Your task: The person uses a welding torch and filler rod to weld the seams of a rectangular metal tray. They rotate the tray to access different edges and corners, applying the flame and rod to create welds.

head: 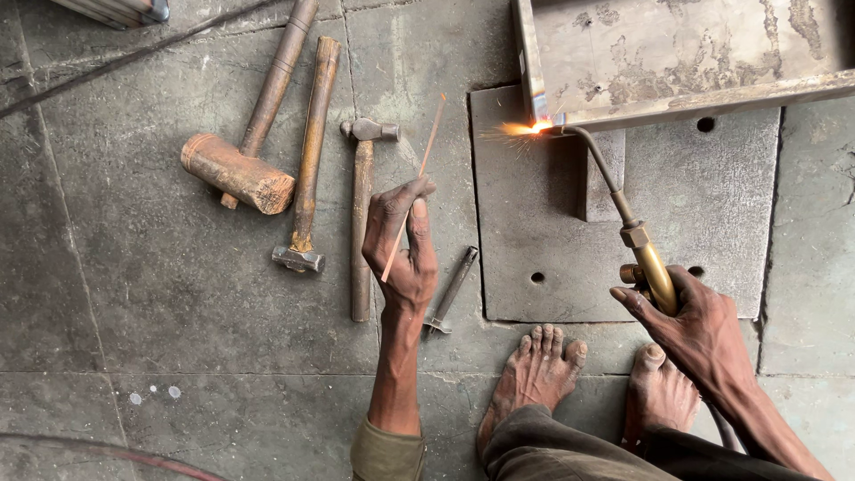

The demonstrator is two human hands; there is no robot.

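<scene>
The stone floor [160, 294] carries everything, laid out flat within arm's reach. A grey steel base plate [534, 223] with drilled holes lies under the work, likely as a heat-safe bed. On it rests the rusty metal tray [677, 53], its near corner overhanging toward the person so the joint is exposed.

The right hand [695, 330] is closed around the brass torch [648, 267]; the bent nozzle reaches up to the tray corner, where the flame [525, 128] throws sparks. The left hand [403, 245] pinches a thin copper filler rod [419, 174] between thumb and fingers, tip angled toward the flame but well apart from it.

Left of that hand lie a wooden mallet [239, 174], a long hammer [307, 151], a small ball-peen hammer [361, 214] and a short punch [452, 289], handles toward the person. Bare feet [534, 374] sit just beside the plate's near edge. Open floor remains at lower left.
</scene>
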